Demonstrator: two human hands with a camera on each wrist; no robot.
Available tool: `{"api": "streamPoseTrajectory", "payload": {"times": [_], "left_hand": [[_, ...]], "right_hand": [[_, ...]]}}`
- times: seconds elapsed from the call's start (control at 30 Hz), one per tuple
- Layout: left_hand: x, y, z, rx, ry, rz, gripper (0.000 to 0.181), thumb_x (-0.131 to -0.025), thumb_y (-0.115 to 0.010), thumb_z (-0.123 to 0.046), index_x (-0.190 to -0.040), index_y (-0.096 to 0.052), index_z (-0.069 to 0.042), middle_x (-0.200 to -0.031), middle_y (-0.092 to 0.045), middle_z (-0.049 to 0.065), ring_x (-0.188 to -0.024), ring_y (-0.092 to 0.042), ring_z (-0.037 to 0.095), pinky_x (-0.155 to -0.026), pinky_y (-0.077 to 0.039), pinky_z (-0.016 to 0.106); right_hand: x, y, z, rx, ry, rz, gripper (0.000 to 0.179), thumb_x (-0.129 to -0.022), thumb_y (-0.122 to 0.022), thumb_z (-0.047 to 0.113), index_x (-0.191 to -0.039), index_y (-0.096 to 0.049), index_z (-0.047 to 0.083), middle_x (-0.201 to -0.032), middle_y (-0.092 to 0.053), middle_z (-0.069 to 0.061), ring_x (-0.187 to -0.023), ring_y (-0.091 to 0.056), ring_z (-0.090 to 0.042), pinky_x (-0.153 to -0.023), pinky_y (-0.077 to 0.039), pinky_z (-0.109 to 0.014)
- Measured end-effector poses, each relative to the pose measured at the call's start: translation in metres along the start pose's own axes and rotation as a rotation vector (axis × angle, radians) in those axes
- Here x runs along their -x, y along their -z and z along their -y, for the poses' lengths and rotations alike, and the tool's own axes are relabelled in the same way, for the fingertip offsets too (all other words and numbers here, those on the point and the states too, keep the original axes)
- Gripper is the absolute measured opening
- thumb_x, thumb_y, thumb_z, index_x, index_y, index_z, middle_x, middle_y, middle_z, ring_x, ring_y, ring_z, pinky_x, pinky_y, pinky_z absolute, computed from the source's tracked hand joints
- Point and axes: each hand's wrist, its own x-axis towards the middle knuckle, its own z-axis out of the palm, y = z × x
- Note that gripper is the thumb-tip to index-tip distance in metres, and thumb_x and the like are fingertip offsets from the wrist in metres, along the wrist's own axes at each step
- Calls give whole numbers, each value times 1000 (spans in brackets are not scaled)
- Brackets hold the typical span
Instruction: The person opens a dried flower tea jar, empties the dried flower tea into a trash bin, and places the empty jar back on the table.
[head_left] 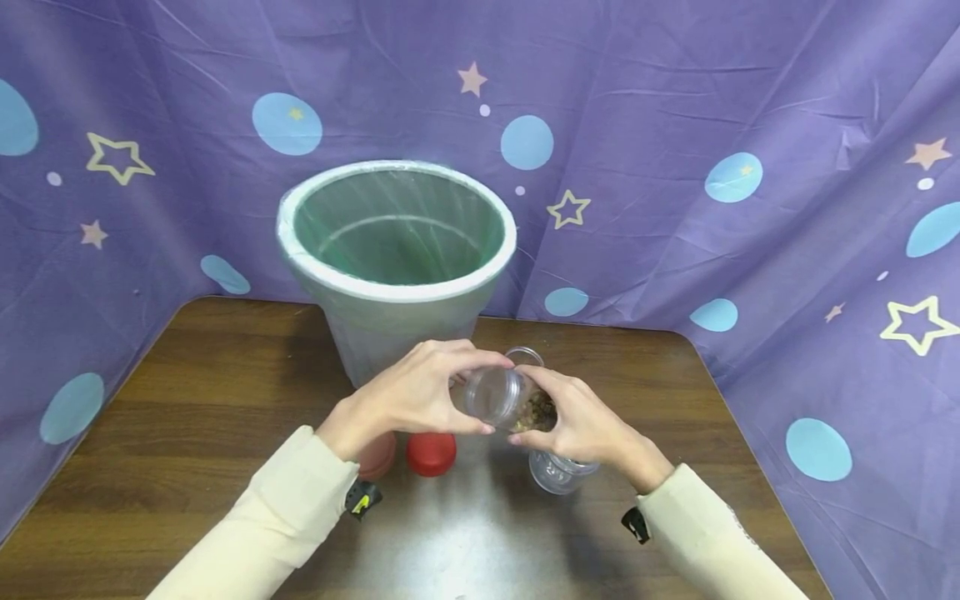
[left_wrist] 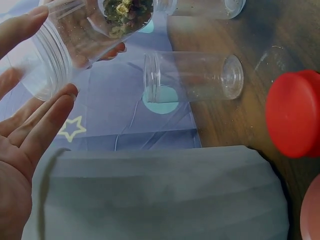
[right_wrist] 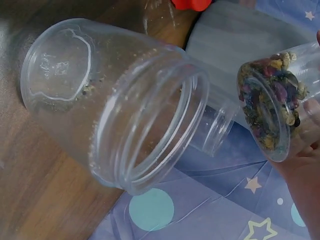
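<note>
My right hand (head_left: 581, 417) grips a clear plastic jar (left_wrist: 87, 37), tilted on its side, with dried flowers (right_wrist: 272, 100) gathered at its base end. At the jar's mouth, my left hand (head_left: 423, 387) holds a clear lid (head_left: 491, 396) between thumb and fingers. Lid and jar mouth overlap in the head view. Below the right hand stands a larger clear jar (right_wrist: 100, 110), open at the top, with small crumbs inside. Behind the hands is another clear jar (left_wrist: 195, 77), its rim just showing in the head view.
A big pale bucket (head_left: 397, 292) with a green-tinted inside stands at the back, close behind the left hand. A red lid (head_left: 431, 454) and a pink lid (head_left: 377, 456) lie on the wooden table (head_left: 187, 433) below the left hand. A purple patterned curtain (head_left: 637, 108) surrounds the table.
</note>
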Motion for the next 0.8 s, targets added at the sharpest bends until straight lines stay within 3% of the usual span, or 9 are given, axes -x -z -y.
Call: {"api": "streamPoseTrajectory", "payload": {"times": [0.17,0.3,0.67,0.8], "left_hand": [[0,-2,2,24,5,-30,66,-61,-91,-36,-121,-68,-20,-92,-70,-3,-78,-62,6,-68,-53,23],[-2,-2,1,44,45,-41,65,-62,-90,-38,-120,-68,-19,-93,-71,-3,-79,-66,5,-70,-53,21],[-6,-9,-1,64,278,-55,59,-65,-85,-50,-114,-70,-21,-79,-70,-9,-70,-60,3,-65,-50,23],[-7,-12,-1,56,336,-54,56,-67,-83,-52,-111,-69,-21,-79,-69,-10,-70,-60,4,-65,-49,24]], "right_hand": [[1,-4,1,4,-9,-25,73,-71,-84,33,-132,-54,6,-116,-69,-4,-100,-67,-16,-87,-56,-35],[1,-8,3,39,-27,-57,73,-71,-84,35,-132,-54,6,-116,-68,-6,-100,-67,-16,-85,-56,-36],[0,-18,3,112,-30,-168,73,-71,-86,36,-130,-54,8,-114,-67,-9,-102,-66,-20,-83,-57,-37],[0,-20,3,138,-35,-190,73,-69,-87,35,-129,-54,7,-112,-68,-9,-100,-66,-21,-83,-57,-38]]}}
